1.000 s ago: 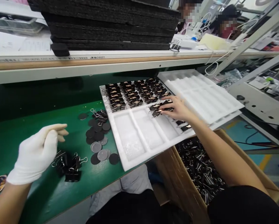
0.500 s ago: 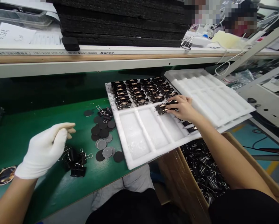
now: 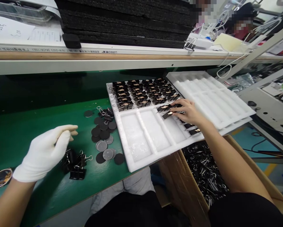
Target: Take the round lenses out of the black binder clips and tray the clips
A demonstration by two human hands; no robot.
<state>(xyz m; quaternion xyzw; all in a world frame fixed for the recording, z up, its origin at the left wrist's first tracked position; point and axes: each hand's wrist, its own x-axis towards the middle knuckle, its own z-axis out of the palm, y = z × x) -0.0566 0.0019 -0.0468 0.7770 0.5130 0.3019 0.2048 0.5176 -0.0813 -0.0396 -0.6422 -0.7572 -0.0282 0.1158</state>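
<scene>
My right hand (image 3: 187,112) is bare, over the white foam tray (image 3: 152,159), its fingers closed on a black binder clip (image 3: 167,115) in the third front compartment. Rows of black clips with copper-coloured pieces (image 3: 141,93) fill the tray's back half. My left hand (image 3: 46,148), in a white glove with bare-looking fingertips, hovers above the green table, fingers curled together; what is between them, if anything, is too small to see. Loose black binder clips (image 3: 77,173) lie just right of it. Black and clear discs (image 3: 104,135) lie between them and the tray.
A second ribbed white tray (image 3: 214,97) stands at the right. Below it sits a cardboard box (image 3: 176,186) full of binder clips. Sunglasses (image 3: 1,179) rest at the left edge. Across the back runs a shelf (image 3: 89,61) bearing black foam sheets (image 3: 127,23).
My right hand has shifted slightly right, and the clip at its fingertips now stands apart from the one behind it. My left hand keeps nearly the same pose. The view has shifted a little.
</scene>
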